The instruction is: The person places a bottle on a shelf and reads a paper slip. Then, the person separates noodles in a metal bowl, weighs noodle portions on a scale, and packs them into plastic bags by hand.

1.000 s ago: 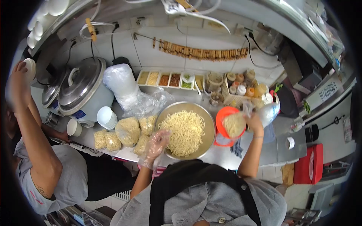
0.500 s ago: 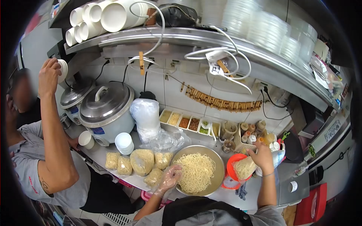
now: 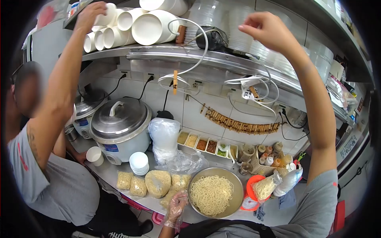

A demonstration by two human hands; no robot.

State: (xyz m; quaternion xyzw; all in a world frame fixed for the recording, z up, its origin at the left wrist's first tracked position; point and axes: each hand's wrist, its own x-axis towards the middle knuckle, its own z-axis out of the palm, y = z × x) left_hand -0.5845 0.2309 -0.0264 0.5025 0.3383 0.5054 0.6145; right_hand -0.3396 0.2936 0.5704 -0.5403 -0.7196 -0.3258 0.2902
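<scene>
My left hand (image 3: pixel 177 206) wears a clear plastic glove, fingers curled in, with nothing visible in them. It is beside the left rim of a metal bowl (image 3: pixel 239 190), close to bagged noodles (image 3: pixel 166 198). Pale noodles (image 3: pixel 211 195) lie heaped in the bowl. My bare right hand (image 3: pixel 266 31) is raised in front of the upper shelf, before stacked clear plastic containers (image 3: pixel 242 29). Its thumb stands apart from the bent fingers and it holds nothing visible. Below that arm, a noodle bag (image 3: pixel 265 188) rests on the orange dish (image 3: pixel 254 182) of a scale (image 3: pixel 249 204).
A co-worker's raised hand (image 3: pixel 92 14) holds a white cup at the paper cups (image 3: pixel 151 27) on the shelf (image 3: pixel 166 53). Rice cookers (image 3: pixel 121 119), stacked white bowls (image 3: pixel 139 162), noodle bags (image 3: pixel 158 183), seasoning trays (image 3: pixel 201 144) and bottles (image 3: pixel 270 158) line the counter. White cables (image 3: pixel 204 47) hang from the shelf.
My right hand has risen from the noodle bag on the scale to the upper shelf. My left hand has drawn slightly back from the bowl. The co-worker's hand has moved up to the paper cups.
</scene>
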